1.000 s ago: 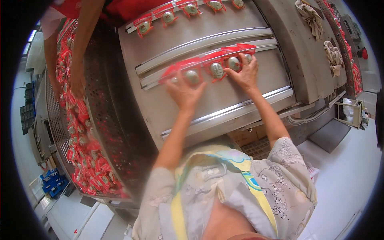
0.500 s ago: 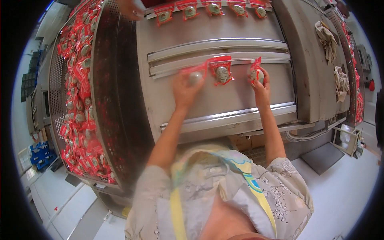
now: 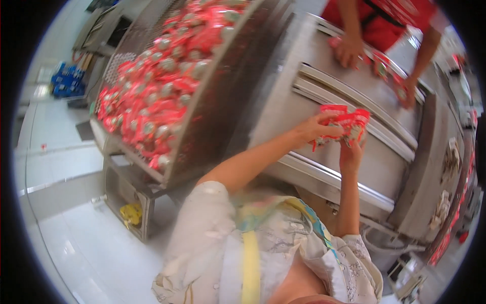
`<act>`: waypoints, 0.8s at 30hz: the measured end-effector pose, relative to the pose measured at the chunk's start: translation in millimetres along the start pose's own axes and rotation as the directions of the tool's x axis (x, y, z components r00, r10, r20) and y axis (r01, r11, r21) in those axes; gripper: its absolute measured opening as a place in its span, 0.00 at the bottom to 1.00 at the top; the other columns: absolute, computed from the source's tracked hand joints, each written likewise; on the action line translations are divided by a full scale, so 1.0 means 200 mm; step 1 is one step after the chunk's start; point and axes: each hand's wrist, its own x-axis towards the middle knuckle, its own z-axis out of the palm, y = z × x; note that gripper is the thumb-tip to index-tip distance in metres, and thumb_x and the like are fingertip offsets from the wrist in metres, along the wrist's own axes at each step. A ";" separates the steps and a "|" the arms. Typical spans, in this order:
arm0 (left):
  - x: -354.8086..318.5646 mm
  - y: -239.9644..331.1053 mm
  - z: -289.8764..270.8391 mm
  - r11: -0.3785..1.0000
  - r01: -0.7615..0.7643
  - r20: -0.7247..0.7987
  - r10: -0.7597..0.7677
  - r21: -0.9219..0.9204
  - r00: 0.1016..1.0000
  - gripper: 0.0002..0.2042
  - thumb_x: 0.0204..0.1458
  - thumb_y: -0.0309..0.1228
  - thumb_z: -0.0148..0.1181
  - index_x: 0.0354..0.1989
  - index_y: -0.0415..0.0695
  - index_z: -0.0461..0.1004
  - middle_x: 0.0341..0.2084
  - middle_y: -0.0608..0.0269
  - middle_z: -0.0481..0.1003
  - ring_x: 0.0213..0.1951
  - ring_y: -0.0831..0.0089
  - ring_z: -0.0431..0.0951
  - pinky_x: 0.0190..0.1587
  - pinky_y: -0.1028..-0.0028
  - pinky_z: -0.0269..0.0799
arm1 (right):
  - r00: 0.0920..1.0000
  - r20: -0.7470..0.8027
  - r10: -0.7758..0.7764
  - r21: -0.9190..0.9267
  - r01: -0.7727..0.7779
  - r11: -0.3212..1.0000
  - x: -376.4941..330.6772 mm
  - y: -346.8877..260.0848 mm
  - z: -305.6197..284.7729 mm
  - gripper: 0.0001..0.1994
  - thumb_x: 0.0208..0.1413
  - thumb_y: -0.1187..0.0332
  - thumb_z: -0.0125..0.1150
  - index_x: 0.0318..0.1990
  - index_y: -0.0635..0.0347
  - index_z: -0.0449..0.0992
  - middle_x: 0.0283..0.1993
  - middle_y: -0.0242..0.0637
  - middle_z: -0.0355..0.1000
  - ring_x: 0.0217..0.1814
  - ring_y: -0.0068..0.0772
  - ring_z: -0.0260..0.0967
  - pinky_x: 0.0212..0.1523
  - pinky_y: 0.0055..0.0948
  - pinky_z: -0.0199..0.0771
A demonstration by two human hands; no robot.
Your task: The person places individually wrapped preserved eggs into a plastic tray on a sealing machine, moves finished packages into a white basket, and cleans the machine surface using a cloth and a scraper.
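Above the metal worktop (image 3: 283,119), my hands are close together around a small bunch of red-and-clear egg packets (image 3: 360,121). My left hand (image 3: 318,129) grips a packet from the left side. From below, my right hand (image 3: 352,152) has its fingers closed on the packets at the right of the bunch. Pale greenish eggs show through the clear film. How many packets each hand has is hidden by the overlap and blur.
A perforated metal bin (image 3: 223,66) heaped with egg packets stands to my left. Metal sealing bars (image 3: 334,172) cross the worktop. Opposite, a co-worker's hands (image 3: 349,50) handle packets along the far bar. Cloths (image 3: 439,210) hang at the right.
My view has swung toward the left bin. Both hands have come together, and the packets from the near sealing bar are now bunched between them. The co-worker's hands have come into view.
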 end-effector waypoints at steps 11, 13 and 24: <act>-1.19 0.79 -0.94 0.927 -0.373 -0.277 0.347 -0.045 0.896 0.16 0.48 0.37 0.60 0.43 0.43 0.70 0.34 0.64 0.74 0.35 0.76 0.76 0.30 0.73 0.75 | 0.825 0.565 -0.007 0.072 -0.040 0.997 0.12 0.43 1.56 0.27 0.54 0.61 0.53 0.60 0.60 0.57 0.59 0.39 0.61 0.62 0.39 0.58 0.62 0.44 0.56; -1.46 0.88 -1.20 0.914 -0.401 -0.416 0.386 0.055 0.823 0.16 0.48 0.37 0.61 0.43 0.42 0.71 0.35 0.64 0.74 0.36 0.76 0.75 0.30 0.75 0.74 | 0.811 0.583 0.044 -0.029 -0.033 0.999 0.20 0.63 1.85 0.25 0.56 0.62 0.52 0.59 0.61 0.59 0.56 0.39 0.64 0.59 0.39 0.62 0.60 0.45 0.59; -2.23 0.82 -2.23 0.288 0.728 -0.724 0.564 0.622 0.396 0.38 0.33 0.60 0.63 0.50 0.46 0.68 0.57 0.39 0.56 0.53 0.47 0.66 0.50 0.57 0.66 | 0.629 0.724 0.283 -0.678 0.572 0.462 0.31 1.90 3.08 0.39 0.33 0.44 0.68 0.53 0.58 0.67 0.52 0.51 0.66 0.48 0.38 0.68 0.46 0.37 0.68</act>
